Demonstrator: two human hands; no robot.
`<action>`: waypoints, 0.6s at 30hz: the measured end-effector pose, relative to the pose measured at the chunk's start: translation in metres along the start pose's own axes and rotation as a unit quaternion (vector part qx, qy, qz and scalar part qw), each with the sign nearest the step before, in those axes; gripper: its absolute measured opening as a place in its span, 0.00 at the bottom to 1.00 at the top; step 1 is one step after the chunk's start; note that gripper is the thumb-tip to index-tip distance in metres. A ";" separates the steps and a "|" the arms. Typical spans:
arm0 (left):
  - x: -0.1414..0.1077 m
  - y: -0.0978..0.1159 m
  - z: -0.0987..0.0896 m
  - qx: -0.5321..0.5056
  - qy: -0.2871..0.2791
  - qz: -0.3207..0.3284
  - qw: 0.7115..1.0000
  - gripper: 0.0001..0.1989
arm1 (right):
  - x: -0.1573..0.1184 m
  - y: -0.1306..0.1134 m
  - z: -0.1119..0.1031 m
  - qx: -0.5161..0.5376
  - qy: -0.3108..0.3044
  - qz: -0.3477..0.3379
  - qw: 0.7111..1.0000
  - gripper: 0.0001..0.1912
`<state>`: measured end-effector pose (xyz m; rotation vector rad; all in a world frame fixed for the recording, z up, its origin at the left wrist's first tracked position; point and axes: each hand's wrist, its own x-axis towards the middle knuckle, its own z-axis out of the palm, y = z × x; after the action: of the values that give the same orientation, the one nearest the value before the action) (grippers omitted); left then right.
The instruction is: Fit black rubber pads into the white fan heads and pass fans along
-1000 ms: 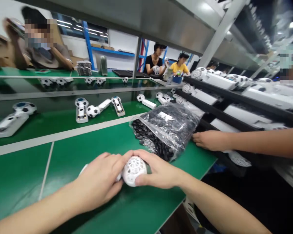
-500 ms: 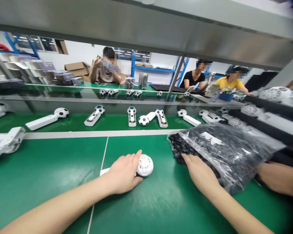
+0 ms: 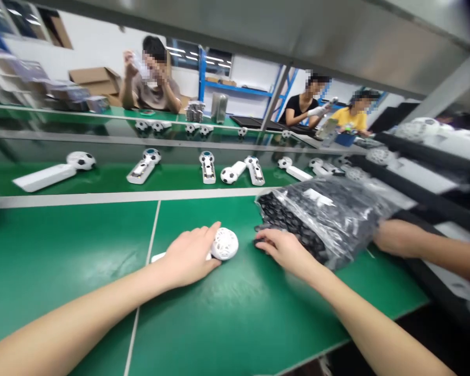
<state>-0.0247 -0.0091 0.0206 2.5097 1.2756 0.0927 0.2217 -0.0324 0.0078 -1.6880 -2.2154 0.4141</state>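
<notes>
My left hand is closed over the handle of a white fan with a round slotted head, lying on the green table. The head sticks out past my thumb and forefinger. To the right, my right hand pinches a small black piece between thumb and fingertips, just above the table. Beside those fingers lies the open mouth of a clear plastic bag, full of small round black parts.
Soccer-ball-patterned white fans lie along the green strip beyond the white edge. Another person's arm reaches to the bag from the right. Black racks hold white parts. Several people sit across the line.
My right hand has drawn back from the bag's mouth with a small black piece in its fingers. My left hand still holds the fan. The view has shifted.
</notes>
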 end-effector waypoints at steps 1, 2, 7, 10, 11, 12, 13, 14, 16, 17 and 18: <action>0.000 0.000 0.000 0.001 -0.004 -0.001 1.000 0.36 | -0.001 -0.001 -0.001 0.005 -0.021 0.010 1.000 0.07; 0.001 0.000 0.001 0.003 -0.006 -0.005 1.000 0.36 | -0.002 -0.001 -0.003 0.006 -0.030 0.016 0.999 0.09; 0.002 -0.007 0.004 0.013 0.006 -0.002 1.000 0.36 | -0.009 0.001 -0.009 0.006 0.054 0.020 0.998 0.07; 0.003 -0.010 0.006 -0.002 0.035 0.019 0.999 0.35 | -0.009 -0.003 -0.005 0.022 0.046 0.001 0.999 0.06; 0.003 -0.011 0.007 -0.007 0.046 0.026 0.999 0.35 | -0.008 -0.005 -0.003 0.020 0.032 -0.002 0.999 0.05; 0.003 -0.012 0.008 -0.012 0.054 0.032 0.998 0.34 | -0.007 -0.007 0.000 0.015 0.018 0.000 1.000 0.05; 0.004 -0.012 0.008 -0.015 0.058 0.036 0.998 0.34 | -0.005 -0.008 0.003 0.010 0.005 0.005 1.000 0.05; 0.004 -0.013 0.009 -0.018 0.057 0.038 0.997 0.33 | -0.003 -0.008 0.006 0.007 -0.004 0.011 1.000 0.06; 0.004 -0.013 0.009 -0.023 0.047 0.034 0.998 0.33 | 0.000 -0.008 0.010 0.008 -0.011 0.015 1.000 0.05; 0.004 -0.013 0.009 -0.026 0.040 0.031 0.998 0.33 | 0.001 -0.008 0.011 0.013 -0.011 0.011 1.000 0.04; 0.004 -0.013 0.008 -0.029 0.034 0.027 0.999 0.33 | 0.001 -0.008 0.011 0.019 -0.011 0.003 1.000 0.03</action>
<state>-0.0309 -0.0013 0.0083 2.5123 1.2124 0.2269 0.2097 -0.0335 0.0008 -1.6784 -2.2045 0.4753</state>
